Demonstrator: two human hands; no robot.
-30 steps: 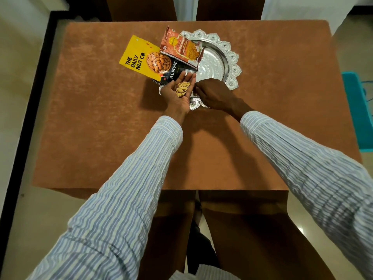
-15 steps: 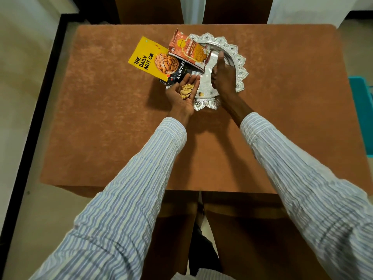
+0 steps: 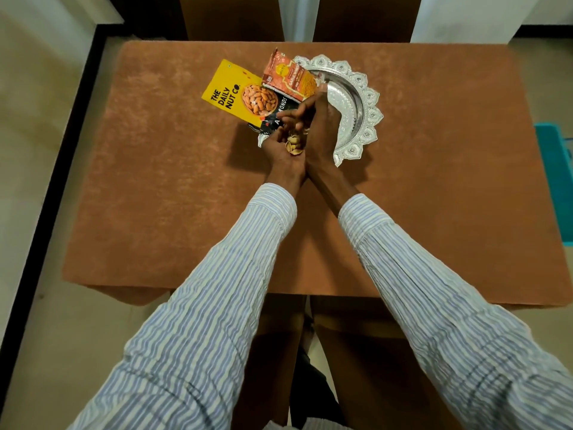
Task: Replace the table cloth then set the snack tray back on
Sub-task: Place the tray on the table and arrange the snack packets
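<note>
A brown table cloth (image 3: 155, 187) covers the table. On its far middle lies an ornate silver snack tray (image 3: 362, 97). A yellow almond packet (image 3: 235, 91) and an orange snack packet (image 3: 288, 77) rest on the tray's left side. My left hand (image 3: 283, 144) is cupped palm up at the tray's near left edge, holding several nut shells (image 3: 294, 145). My right hand (image 3: 321, 131) stands edge-on against the left hand, fingers together and flat, over the tray's near part. It holds nothing that I can see.
Two brown chair backs (image 3: 232, 13) stand at the table's far edge, and two more chairs (image 3: 372, 352) are tucked in at the near edge below my arms. A teal object (image 3: 558, 181) sits to the right of the table. Light floor lies at the left.
My right hand has swept back from the tray's middle to press against the left hand. The left hand has curled more around the shells.
</note>
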